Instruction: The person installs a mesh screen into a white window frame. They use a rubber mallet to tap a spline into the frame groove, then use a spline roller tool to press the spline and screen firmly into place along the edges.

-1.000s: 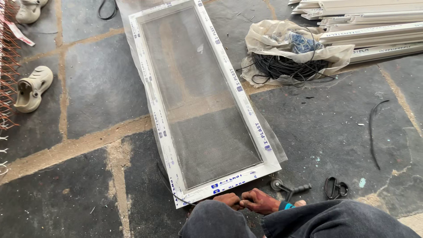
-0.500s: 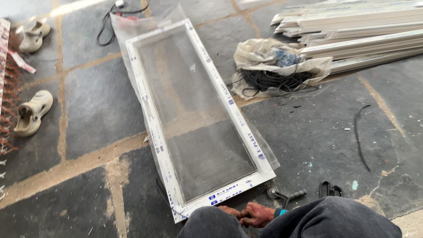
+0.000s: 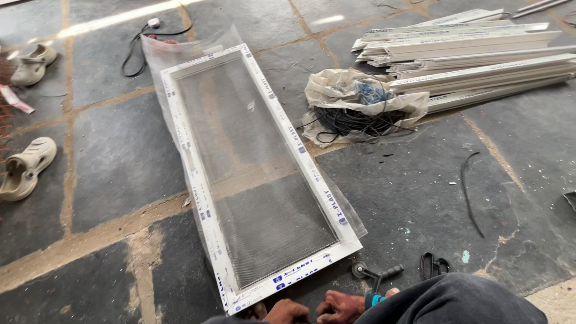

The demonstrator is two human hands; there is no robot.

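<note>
Crowding both hands (image 3: 315, 309) against screen frame's (image 3: 288, 277) near edge

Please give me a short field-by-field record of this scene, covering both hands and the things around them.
Left hand: left hand at the near end of the white rectangular mesh-screen frame, grip unclear
Right hand: right hand beside it, grip unclear
Frame: flat on the dark stone floor
Near right hand: small roller tool; black-handled scissors
Farther right: coil of black cord on a plastic sheet; stacked white profile lengths
Left: pale clogs
</note>
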